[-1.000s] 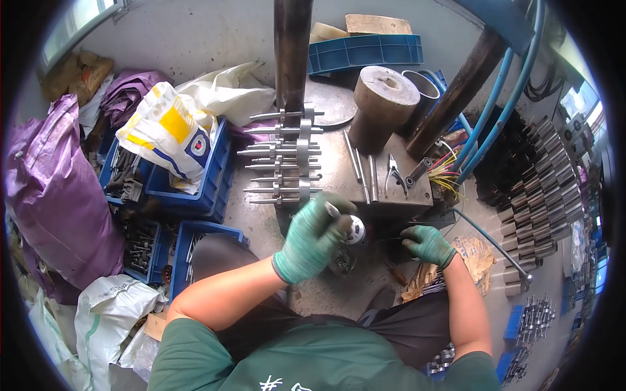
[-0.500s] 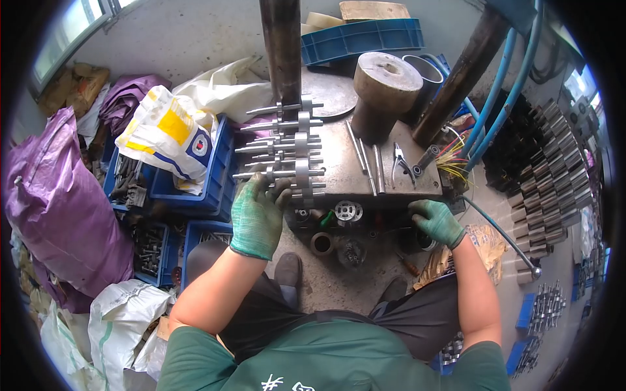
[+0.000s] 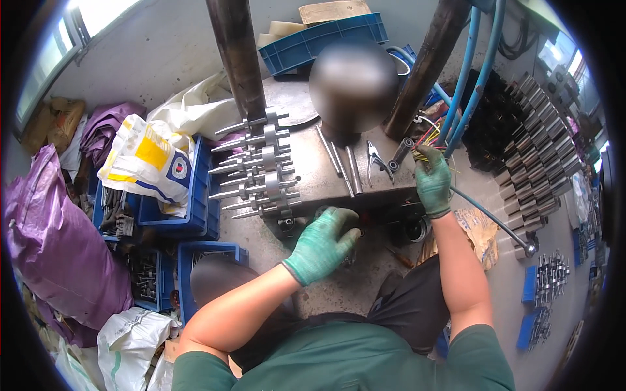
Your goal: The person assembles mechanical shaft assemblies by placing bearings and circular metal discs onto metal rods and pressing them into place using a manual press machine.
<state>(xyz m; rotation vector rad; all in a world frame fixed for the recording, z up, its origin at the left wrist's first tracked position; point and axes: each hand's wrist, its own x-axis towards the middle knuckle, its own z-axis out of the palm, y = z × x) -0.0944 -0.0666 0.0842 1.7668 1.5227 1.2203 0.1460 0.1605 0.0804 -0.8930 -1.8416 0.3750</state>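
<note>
My left hand, in a green glove, is just off the front edge of the metal bench, thumb spread from the fingers. It looks open, and nothing shows in its grasp. My right hand, gloved too, reaches to the bench's right side against coloured wires. Its fingers are curled; what they hold, if anything, is hidden. Left of that hand lie a short metal cylinder and pliers. Metal rods rest further left. A row of shafts with thick round collars stands along the bench's left edge.
Dark steel columns rise from the bench, beside a round block. Blue hoses hang at the right. Blue bins and a purple sack crowd the left. Stacked metal tubes stand far right, beyond a ball-ended lever.
My left hand has left the row of shafts and moved right to the bench's front edge. My right hand has moved up and forward to the coloured wires. The view has shifted too.
</note>
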